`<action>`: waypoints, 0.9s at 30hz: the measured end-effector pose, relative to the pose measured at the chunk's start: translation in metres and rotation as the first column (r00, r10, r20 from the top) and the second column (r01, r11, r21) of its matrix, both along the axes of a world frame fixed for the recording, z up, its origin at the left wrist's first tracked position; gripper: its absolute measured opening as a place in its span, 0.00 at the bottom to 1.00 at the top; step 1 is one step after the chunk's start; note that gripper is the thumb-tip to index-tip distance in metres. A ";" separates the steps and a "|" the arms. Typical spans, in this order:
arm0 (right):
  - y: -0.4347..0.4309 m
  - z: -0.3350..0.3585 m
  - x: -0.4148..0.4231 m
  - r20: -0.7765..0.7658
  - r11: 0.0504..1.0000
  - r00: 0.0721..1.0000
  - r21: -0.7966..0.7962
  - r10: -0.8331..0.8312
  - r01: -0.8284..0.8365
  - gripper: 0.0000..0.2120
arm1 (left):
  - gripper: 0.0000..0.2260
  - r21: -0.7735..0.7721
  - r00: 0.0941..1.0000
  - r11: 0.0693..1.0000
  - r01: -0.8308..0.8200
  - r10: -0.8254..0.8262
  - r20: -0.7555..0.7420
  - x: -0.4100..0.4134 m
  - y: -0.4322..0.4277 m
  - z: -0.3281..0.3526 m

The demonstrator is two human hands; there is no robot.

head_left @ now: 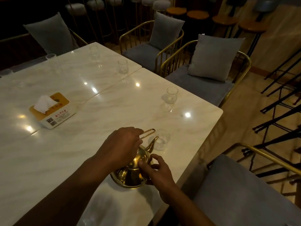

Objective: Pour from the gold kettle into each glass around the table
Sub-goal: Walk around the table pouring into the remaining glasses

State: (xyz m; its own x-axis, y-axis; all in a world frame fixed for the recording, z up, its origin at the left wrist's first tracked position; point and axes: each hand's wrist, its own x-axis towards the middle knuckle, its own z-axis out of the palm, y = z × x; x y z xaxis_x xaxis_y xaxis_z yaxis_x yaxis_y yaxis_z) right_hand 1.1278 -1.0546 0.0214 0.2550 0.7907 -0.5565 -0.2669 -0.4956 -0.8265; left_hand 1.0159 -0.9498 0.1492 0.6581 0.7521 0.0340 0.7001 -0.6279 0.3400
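Fingers (137, 136) of the left hand (121, 144) curled round the wire handle of the gold kettle (130, 176); right hand (158, 175) steadies it, thumb pressed on the lid, remaining fingers loosely curled against the body. The kettle sits near the right edge of the worktop (81, 152), its spout just beside the rim of the nearest glass (161, 141); whether its base rests on the worktop cannot be told. Judged step: filling this glass, best done by tipping slowly from the handle with the lid pinned and the spout over the rim. A second glass (171, 95) and third glass (123, 66) stand farther along the edge. The tissue box (52, 111) bears red characters and two QR codes, too small to read
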 end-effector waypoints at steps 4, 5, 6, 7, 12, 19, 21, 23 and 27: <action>0.003 0.001 0.008 -0.056 0.998 0.998 -0.038 0.043 -0.045 0.34 | 0.17 0.016 1.000 1.000 -0.001 0.001 -0.017 0.009 0.002 -0.004; 0.003 0.001 0.009 -0.068 0.998 0.997 -0.043 0.045 -0.048 0.33 | 0.17 0.019 1.000 1.000 -0.003 0.003 -0.017 0.011 0.003 -0.003; 0.003 0.002 0.010 -0.082 0.998 0.996 -0.046 0.045 -0.048 0.32 | 0.17 0.024 1.000 1.000 -0.002 0.003 -0.014 0.013 0.003 -0.003; 0.002 0.003 0.010 -0.091 0.998 0.995 -0.048 0.044 -0.048 0.32 | 0.16 0.029 1.000 1.000 0.002 -0.002 -0.014 0.015 0.003 -0.002; 0.000 0.007 0.011 -0.103 0.999 0.994 -0.035 0.031 -0.035 0.26 | 0.12 0.086 0.996 0.995 0.050 -0.043 -0.075 0.023 0.006 0.003; 0.001 0.016 0.014 -0.120 0.999 0.993 -0.036 0.011 -0.016 0.28 | 0.11 0.127 0.993 0.988 0.087 -0.076 -0.091 0.029 0.014 0.009; 0.002 0.018 0.015 -0.126 0.999 0.992 -0.038 0.017 -0.022 0.27 | 0.10 0.130 0.992 0.988 0.089 -0.076 -0.102 0.031 0.015 0.009; 0.002 0.018 0.015 -0.133 0.999 0.991 -0.034 0.024 -0.028 0.27 | 0.10 0.132 0.990 0.986 0.099 -0.083 -0.116 0.033 0.017 0.009; 0.002 0.017 0.012 -0.144 0.999 0.989 -0.045 0.023 -0.030 0.28 | 0.09 0.148 0.985 0.982 0.117 -0.095 -0.143 0.037 0.019 0.009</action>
State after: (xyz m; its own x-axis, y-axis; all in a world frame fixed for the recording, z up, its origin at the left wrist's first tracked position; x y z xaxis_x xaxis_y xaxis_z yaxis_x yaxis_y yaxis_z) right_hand 1.1395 -1.0529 0.0383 0.1494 0.7681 -0.6226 -0.3670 -0.5417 -0.7563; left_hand 1.0530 -0.9312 0.1582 0.7403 0.6704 0.0506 0.6594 -0.7387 0.1400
